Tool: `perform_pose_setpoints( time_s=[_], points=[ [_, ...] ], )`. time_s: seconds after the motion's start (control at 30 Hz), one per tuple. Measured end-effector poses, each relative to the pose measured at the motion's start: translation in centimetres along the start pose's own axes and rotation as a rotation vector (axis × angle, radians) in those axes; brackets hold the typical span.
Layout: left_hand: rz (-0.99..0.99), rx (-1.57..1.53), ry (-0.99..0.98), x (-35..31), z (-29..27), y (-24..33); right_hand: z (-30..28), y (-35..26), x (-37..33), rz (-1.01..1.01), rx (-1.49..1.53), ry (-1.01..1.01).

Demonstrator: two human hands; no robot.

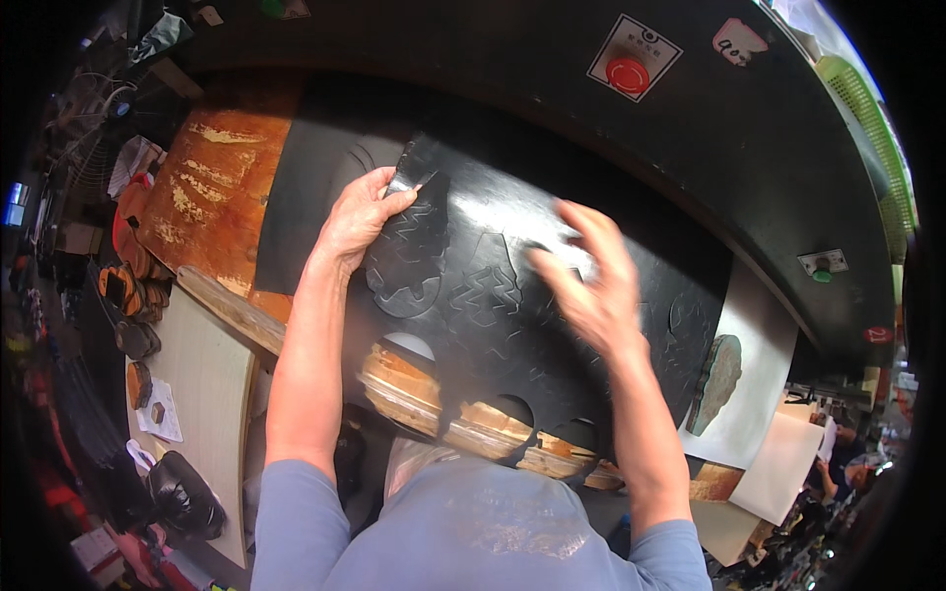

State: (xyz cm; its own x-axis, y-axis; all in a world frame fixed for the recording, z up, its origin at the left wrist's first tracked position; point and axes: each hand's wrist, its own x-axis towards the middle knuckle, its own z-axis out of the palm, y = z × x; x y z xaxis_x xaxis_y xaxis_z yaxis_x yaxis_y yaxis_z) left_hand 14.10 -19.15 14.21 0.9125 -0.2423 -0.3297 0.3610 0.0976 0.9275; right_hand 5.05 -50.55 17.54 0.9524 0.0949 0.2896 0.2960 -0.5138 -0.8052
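Observation:
A large black rubber-like sheet (512,355) lies across the work surface, with sole-shaped outlines and zigzag cuts in it. My left hand (363,219) is closed, thumb against fingers, on the top end of a black sole-shaped piece (404,261) at the sheet's left part. That piece carries zigzag marks, and its lower end is rounded. Over the sheet's middle right, my right hand (603,286) is slightly blurred, its thumb and fingers apart with nothing seen between them. Rounded cut-outs along the sheet's near edge show a worn wooden board (404,389) underneath.
A dark machine beam (493,59) with a red push button (629,76) spans the far side. On a white board (754,345) at right lies a grey-green sole-shaped object (716,384). Scuffed brown board (212,177) and a pale table (197,364) with a black bag (184,492) are left.

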Motion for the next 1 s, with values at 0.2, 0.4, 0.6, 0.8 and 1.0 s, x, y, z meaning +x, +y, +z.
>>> perform_pose_setpoints(
  time_s=[0.2,0.4,0.6,0.8,1.0],
  points=[
    [0.049,-0.129,-0.07,-1.4,0.5,-0.1,10.4,-2.4,6.5,0.391,0.488,-0.308],
    [0.32,0.027,0.515,-5.6,1.8,-0.6,4.4,-3.7,1.6,0.344,0.592,-0.008],
    [-0.043,-0.08,0.194,-8.4,6.2,-1.2,-1.7,-3.0,0.4,0.622,0.54,-0.386],
    [-0.209,0.25,0.09,-6.0,7.1,-0.5,5.3,1.8,-2.5,0.126,0.064,-0.121],
    [-0.119,0.058,0.011,-4.8,8.9,-2.0,6.2,2.3,-2.3,-0.146,-0.096,0.064]
  ],
)
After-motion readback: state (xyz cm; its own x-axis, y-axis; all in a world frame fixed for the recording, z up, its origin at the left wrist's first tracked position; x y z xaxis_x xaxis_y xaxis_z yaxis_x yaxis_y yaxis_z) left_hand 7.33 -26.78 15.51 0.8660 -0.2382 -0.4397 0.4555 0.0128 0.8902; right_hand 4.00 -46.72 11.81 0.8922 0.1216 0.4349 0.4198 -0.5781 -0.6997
